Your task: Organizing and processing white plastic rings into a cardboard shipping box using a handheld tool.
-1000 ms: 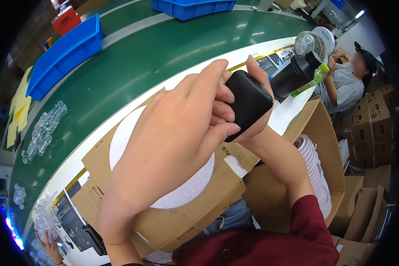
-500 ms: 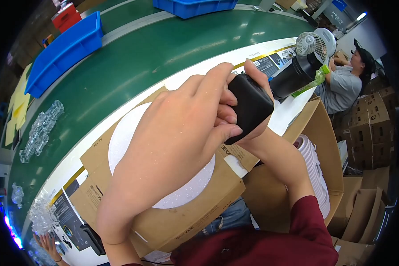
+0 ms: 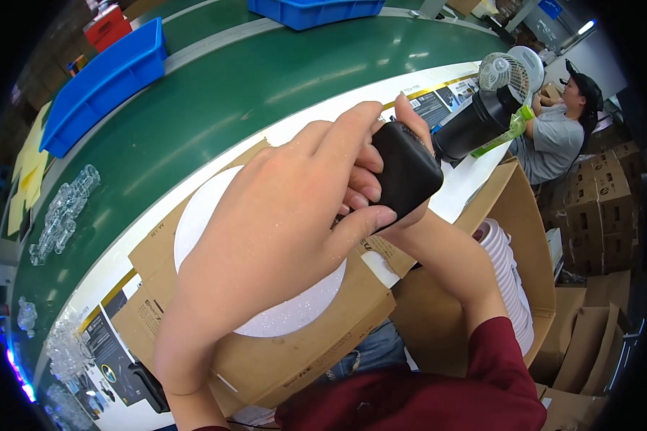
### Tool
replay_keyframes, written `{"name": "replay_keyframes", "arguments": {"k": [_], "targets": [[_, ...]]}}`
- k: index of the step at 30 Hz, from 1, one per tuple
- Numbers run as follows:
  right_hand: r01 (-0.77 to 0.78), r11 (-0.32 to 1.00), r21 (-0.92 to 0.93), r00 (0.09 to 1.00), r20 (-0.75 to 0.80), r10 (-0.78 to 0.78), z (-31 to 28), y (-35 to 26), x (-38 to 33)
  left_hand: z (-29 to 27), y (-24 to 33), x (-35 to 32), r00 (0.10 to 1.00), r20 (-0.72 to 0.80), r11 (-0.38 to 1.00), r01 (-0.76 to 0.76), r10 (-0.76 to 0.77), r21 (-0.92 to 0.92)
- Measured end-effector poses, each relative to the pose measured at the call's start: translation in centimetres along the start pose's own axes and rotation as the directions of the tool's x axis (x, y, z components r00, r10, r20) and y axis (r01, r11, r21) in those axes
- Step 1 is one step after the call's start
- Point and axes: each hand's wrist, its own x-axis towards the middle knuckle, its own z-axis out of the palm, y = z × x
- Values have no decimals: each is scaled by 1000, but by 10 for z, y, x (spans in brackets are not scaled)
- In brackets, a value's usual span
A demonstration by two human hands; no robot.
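Both my hands hold a black, smooth, round-cornered block or case [image 3: 410,172], raised above the cardboard; its exact kind does not show. My left hand [image 3: 287,187] reaches across from the lower left, with its thumb and curled fingers on the near side of the block. Behind and under it is my right hand [image 3: 415,118], mostly hidden, one finger showing past the far edge. Below my left hand lies a white, glittery round disc [image 3: 302,309] on a flattened-looking cardboard box [image 3: 338,337]. My left hand and forearm cover part of the disc.
Right of me an open carton [image 3: 535,237] holds a stack of pale ribbed discs [image 3: 507,280]. A black cylinder [image 3: 474,126], a fan [image 3: 503,72] and a green bottle [image 3: 514,129] stand beyond. Blue bins [image 3: 108,86] and clear plastic parts [image 3: 65,215] lie along the green belt [image 3: 230,93]. A person [image 3: 564,133] sits far right.
The black block has tilted slightly, and my hands have shifted only a little. Another person's hand at the lower left has gone out of view.
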Motion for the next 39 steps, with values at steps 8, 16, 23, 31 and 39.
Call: {"name": "replay_keyframes", "arguments": {"k": [8, 16, 23, 31, 39], "targets": [[86, 995, -49, 996, 24, -85, -2, 12, -1, -5, 5, 4, 990, 97, 990, 108, -100, -90], [246, 959, -140, 967, 110, -232, -4, -8, -2, -15, 2, 5, 998, -66, 997, -24, 19, -80], [173, 984, -43, 916, 375, -144, -23, -10, 5, -12, 2, 6, 974, -226, 999, 9, -18, -42], [185, 979, -89, 941, 303, -151, -13, -8, 3, -13, 2, 4, 984, -159, 988, 95, -75, 118], [191, 976, -102, 961, 224, -165, -4, -5, -3, -8, 6, 5, 992, -78, 993, 105, -101, 54]]}}
